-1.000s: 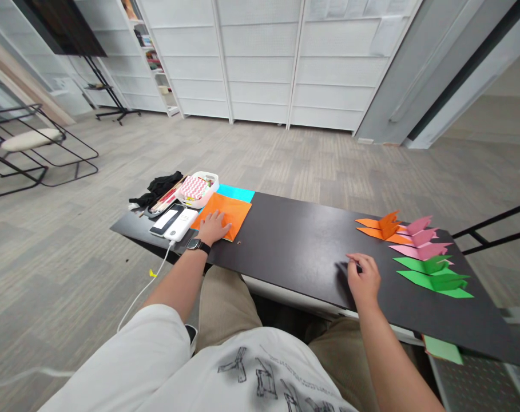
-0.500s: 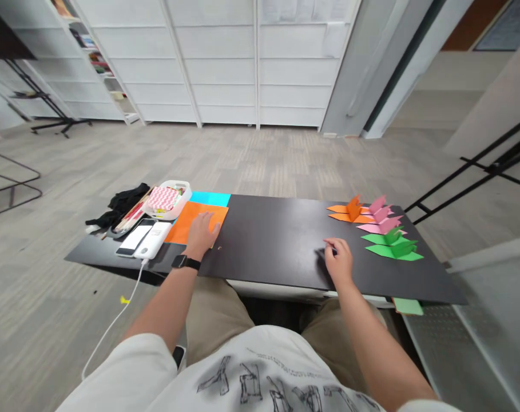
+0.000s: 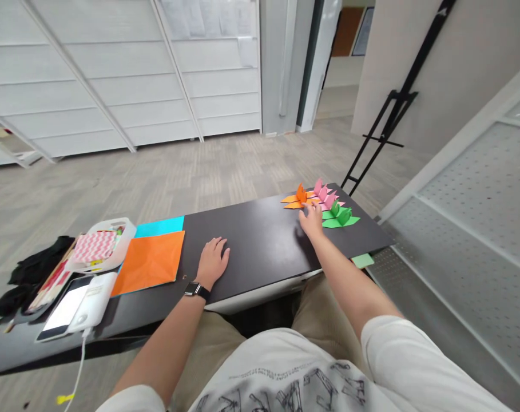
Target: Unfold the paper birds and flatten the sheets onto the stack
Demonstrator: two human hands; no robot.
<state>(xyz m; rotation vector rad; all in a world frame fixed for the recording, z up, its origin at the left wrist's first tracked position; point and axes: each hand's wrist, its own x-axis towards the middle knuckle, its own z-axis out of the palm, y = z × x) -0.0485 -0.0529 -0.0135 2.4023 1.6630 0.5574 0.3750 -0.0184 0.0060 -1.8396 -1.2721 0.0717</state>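
Note:
My left hand (image 3: pixel 213 260) lies flat and open on the black table (image 3: pixel 260 240), just right of an orange paper sheet (image 3: pixel 150 261) that overlaps a cyan sheet (image 3: pixel 160 226). A watch sits on that wrist. My right hand (image 3: pixel 312 220) reaches out to the far right of the table, fingers stretched, touching a row of folded paper shapes: orange (image 3: pixel 297 198), pink (image 3: pixel 324 194) and green (image 3: pixel 341 217). It holds nothing that I can see.
At the table's left end lie a white tray (image 3: pixel 100 247) with patterned paper, a phone on a white power bank (image 3: pixel 77 306) with a cable, sticks and black cloth (image 3: pixel 32 266). A green paper (image 3: pixel 362 261) pokes out under the table's right edge. A black stand (image 3: pixel 388 120) is behind.
My left hand slid right off the orange sheet onto bare table. My right hand moved from the table's middle out to the folded shapes. The view swung to the right.

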